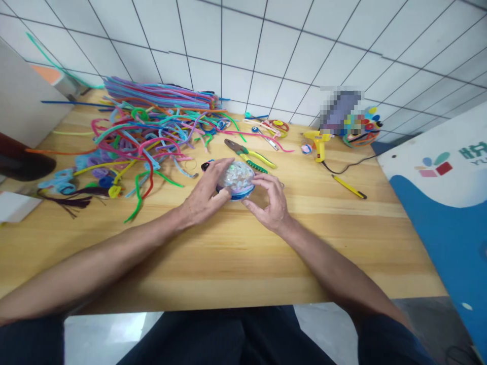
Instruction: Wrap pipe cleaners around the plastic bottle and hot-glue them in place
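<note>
A small clear dome with shiny, iridescent pieces inside and a blue base sits on the wooden table. My left hand curls around its left side, fingers pressed on the dome. My right hand grips its right side with bent fingers. Both hands hold it between them at the table's middle.
A big heap of coloured pipe cleaners covers the back left. Green-and-yellow pliers lie just behind the dome. A yellow glue gun with its cord, a yellow pen and a colourful craft piece stand at the back right. A blue-and-white panel borders the right.
</note>
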{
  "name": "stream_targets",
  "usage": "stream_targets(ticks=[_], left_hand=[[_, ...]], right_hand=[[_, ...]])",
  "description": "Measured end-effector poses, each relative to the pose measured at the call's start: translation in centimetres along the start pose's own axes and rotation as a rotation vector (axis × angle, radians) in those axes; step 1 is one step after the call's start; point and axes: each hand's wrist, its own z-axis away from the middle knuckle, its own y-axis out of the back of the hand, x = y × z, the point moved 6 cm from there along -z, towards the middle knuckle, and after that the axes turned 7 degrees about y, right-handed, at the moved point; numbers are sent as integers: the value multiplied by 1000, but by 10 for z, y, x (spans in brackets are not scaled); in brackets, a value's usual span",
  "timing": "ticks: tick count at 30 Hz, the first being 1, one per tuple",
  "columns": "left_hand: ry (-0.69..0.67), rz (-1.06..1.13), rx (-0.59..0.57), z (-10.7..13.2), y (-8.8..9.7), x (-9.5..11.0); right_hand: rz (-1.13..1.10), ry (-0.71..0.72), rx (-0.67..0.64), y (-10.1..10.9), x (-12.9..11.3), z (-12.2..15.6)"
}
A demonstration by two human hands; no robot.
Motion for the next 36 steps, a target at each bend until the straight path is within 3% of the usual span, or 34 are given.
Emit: stream_targets(ticks=[6,12,29,36], left_hand=[[13,74,42,-9,-6,-2],[-20,152,-22,-16,-5,-13],[-102,168,-99,-20,-10,-31],[-81,66,24,-9,-5,-20]], right_hand=[[55,22,26,4,-5,-1],[59,31,-21,3,1,-1],[44,90,16,1,-5,-3],[87,114,1,0,-8,-4]])
